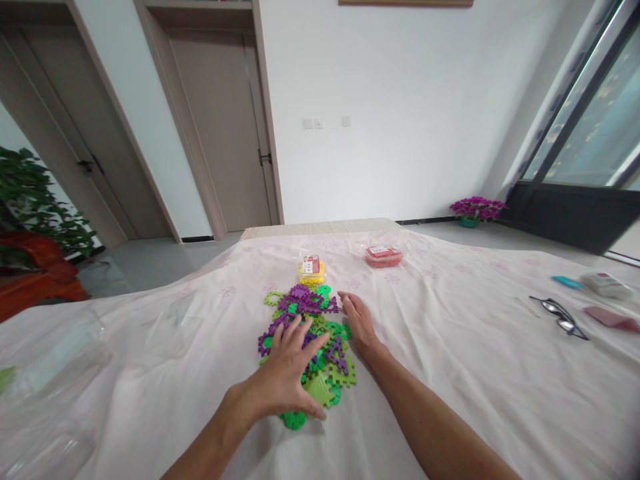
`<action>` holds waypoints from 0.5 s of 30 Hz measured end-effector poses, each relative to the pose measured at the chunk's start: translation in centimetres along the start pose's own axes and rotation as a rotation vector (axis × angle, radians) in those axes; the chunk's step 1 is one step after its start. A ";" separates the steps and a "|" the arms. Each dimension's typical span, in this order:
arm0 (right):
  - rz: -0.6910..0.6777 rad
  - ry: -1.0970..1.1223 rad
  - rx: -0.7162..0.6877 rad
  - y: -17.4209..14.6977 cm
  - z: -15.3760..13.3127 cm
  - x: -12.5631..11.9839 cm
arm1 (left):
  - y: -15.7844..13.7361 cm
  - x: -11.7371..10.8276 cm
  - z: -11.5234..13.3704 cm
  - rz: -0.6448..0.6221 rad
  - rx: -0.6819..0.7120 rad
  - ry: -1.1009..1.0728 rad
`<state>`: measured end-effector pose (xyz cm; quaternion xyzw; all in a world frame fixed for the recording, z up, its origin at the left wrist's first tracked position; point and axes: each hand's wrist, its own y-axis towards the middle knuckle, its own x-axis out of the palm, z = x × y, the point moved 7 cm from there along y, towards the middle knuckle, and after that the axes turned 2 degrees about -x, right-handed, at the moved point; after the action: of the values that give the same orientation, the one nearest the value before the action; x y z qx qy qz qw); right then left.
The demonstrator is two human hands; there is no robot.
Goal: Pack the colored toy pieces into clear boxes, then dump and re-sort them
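Observation:
A loose pile of plastic building pieces (320, 388) in purple, light green and darker green lies on the cloth in front of me. Several are gear-shaped or have notched edges. My left hand (287, 370) is spread over the pile's left and middle part, fingers apart, hiding some pieces; whether it touches them is hard to tell. Along the pile's right edge rests my right hand (359, 320), its side to the cloth and fingers stretched forward, with nothing visible in it. Just beyond the pile stands a clear box of yellow pieces (312, 268) with a label.
A clear box of red pieces (383, 256) sits farther back to the right. Eyeglasses (560, 317), a blue item (567, 282) and a dark pink item (613, 319) lie far right. Transparent plastic packaging (65, 360) covers the left side of the white tablecloth (450, 373).

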<state>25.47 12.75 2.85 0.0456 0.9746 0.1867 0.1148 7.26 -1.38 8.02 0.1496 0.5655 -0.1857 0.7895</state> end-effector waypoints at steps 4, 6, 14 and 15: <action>-0.046 -0.037 -0.080 -0.2 -1.0 0.6 | -2.7 2.7 1.7 0.061 0.130 0.193; -0.070 -0.036 -0.090 -0.4 -1.4 1.1 | -3.1 3.3 1.3 0.123 0.167 0.252; -0.154 -0.033 -0.115 -0.8 -2.2 1.7 | 2.0 1.7 -0.7 0.360 0.139 0.307; -0.164 -0.020 -0.112 -0.8 -2.2 1.7 | 2.7 1.5 -0.8 0.386 0.126 0.298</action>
<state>23.22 11.41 4.16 -0.0389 0.9619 0.2306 0.1416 8.30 1.18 6.47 0.3297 0.6239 -0.0423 0.7073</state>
